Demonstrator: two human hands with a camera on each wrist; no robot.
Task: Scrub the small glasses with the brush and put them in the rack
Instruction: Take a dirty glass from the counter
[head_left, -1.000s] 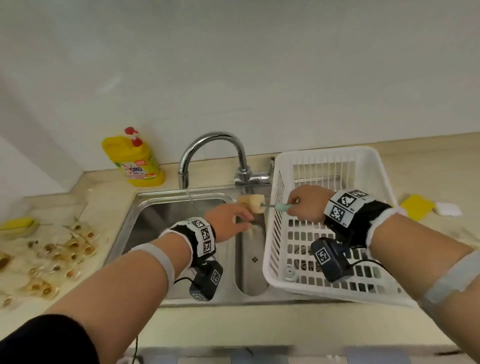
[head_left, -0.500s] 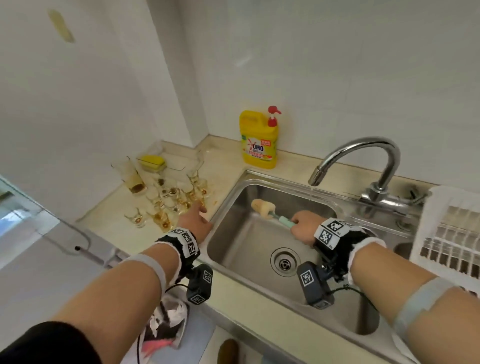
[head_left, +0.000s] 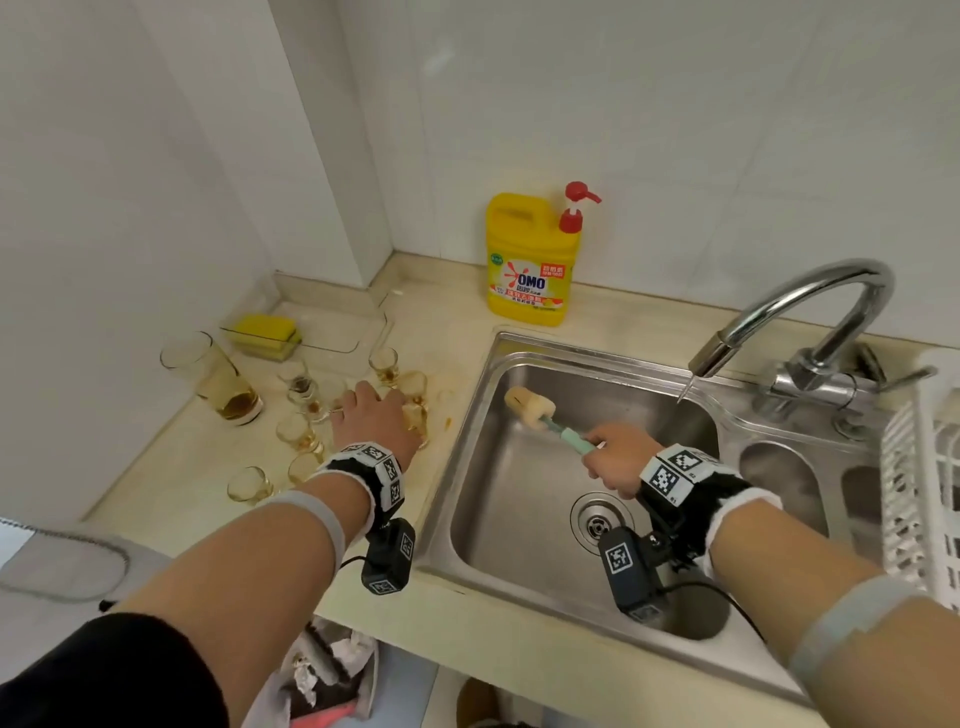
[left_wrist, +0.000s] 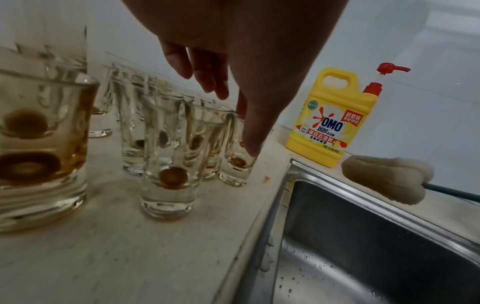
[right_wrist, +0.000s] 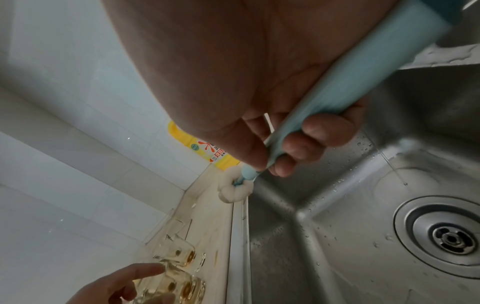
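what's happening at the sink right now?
A person is washing small glasses. The right hand grips the sponge brush by its blue handle over the sink. The left hand reaches into the cluster of dirty shot glasses on the counter, thumb against one glass nearest the sink, not yet lifted. The white rack sits at the right; a thin stream runs from the faucet.
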